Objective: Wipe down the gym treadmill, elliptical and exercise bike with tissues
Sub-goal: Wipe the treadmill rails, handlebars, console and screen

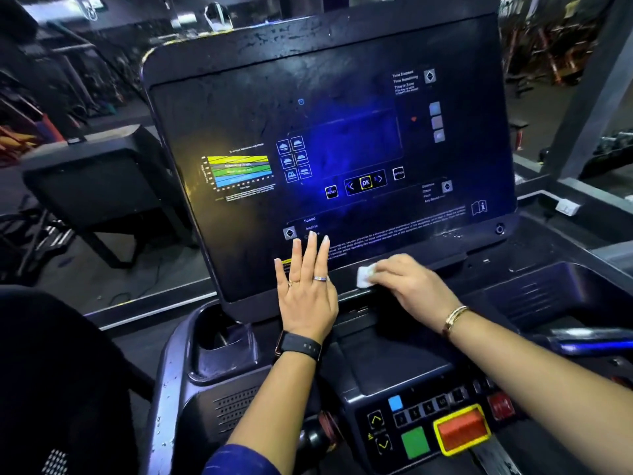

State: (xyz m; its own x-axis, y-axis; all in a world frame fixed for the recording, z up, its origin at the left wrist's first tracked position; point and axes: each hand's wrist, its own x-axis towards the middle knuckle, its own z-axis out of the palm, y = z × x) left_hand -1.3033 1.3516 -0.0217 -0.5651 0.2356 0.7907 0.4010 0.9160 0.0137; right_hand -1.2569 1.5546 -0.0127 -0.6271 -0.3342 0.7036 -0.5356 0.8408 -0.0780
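The treadmill's big dark console panel fills the middle of the view, with a coloured chart, icons and an OK key on it. My left hand lies flat on the panel's lower part, fingers straight and pointing up. To its right, my right hand holds a small folded white tissue under its curled fingers and presses it against the panel's bottom edge.
Below the panel sits a control block with a red stop bar, a green key and a blue key. A cup holder lies lower left, a tray recess on the right. Another machine's console stands at the left.
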